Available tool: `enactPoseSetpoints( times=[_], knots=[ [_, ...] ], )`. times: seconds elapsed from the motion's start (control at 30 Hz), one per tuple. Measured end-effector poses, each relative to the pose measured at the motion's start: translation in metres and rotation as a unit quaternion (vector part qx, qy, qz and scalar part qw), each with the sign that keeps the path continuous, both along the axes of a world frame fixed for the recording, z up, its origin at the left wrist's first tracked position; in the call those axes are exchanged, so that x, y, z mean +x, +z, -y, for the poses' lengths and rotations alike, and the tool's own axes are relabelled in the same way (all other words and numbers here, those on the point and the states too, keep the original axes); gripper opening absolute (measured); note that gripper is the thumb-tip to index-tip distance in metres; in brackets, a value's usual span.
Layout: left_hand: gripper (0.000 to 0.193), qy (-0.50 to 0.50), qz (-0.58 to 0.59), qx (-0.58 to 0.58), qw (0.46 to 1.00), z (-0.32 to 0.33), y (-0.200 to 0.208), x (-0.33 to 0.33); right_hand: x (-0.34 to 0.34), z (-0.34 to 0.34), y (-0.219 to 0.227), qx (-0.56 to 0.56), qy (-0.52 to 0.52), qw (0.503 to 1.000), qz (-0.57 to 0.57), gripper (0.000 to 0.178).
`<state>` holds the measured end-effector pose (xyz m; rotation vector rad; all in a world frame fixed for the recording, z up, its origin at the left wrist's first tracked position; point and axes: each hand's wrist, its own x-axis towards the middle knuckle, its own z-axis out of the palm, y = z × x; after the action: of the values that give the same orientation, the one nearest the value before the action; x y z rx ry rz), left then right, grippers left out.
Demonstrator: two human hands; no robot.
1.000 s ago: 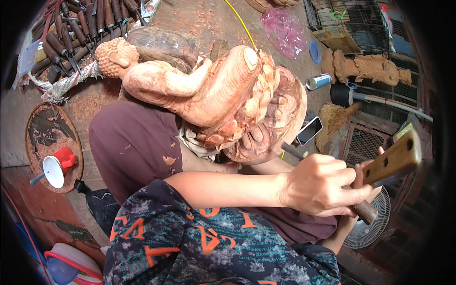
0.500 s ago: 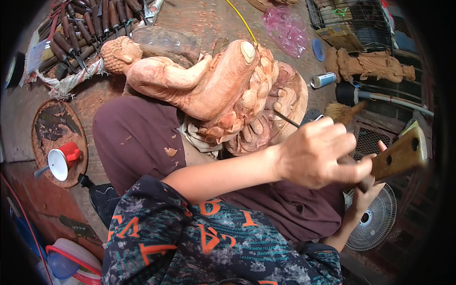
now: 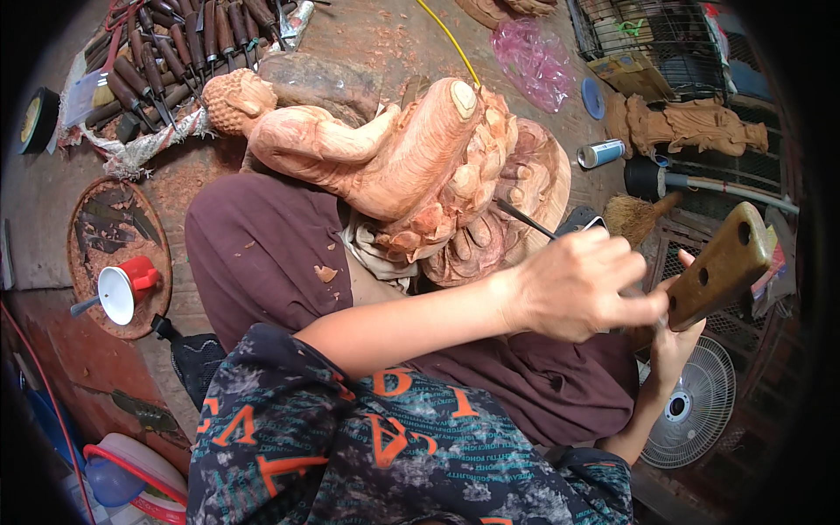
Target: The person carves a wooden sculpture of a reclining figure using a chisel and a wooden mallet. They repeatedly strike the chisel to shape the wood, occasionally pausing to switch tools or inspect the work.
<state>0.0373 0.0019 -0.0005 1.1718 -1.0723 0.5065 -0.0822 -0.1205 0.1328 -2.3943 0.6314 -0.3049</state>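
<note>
While left grip (image 3: 577, 287) clasps chisel (image 3: 528, 220) over carving's rim (image 3: 556, 194), right grip (image 3: 679, 339) (clear of it) holds block (image 3: 723, 266).

A reddish wooden statue (image 3: 372, 166) lies, curly head (image 3: 236, 101) leftward; a dark chisel (image 3: 529, 220) points at its petalled base (image 3: 492, 140); a holed brown block (image 3: 724, 262) tilts farther right.

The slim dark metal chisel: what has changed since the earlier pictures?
The left hand moved the dark chisel up and leftward, its tip now farther over the round carved wooden base. The flat brown holed bar in the right hand tilts more steeply. Neither hand let go. The reddish carved wooden statue still lies sideways.
</note>
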Motion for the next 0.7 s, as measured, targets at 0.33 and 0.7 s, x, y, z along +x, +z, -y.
enactPoseSetpoints(
  times=[0.33,0.7],
  knots=[
    [0.053,-0.093,-0.220,0.133,0.962,-0.060,0.030,0.034,-0.025,0.020,-0.008,0.048,-0.032,0.997,-0.047,0.071],
    [0.054,0.406,-0.252,0.539,0.694,-0.261,-0.118,0.392,-0.008,0.010,-0.010,-0.041,0.054,0.993,-0.101,0.052]
  ],
)
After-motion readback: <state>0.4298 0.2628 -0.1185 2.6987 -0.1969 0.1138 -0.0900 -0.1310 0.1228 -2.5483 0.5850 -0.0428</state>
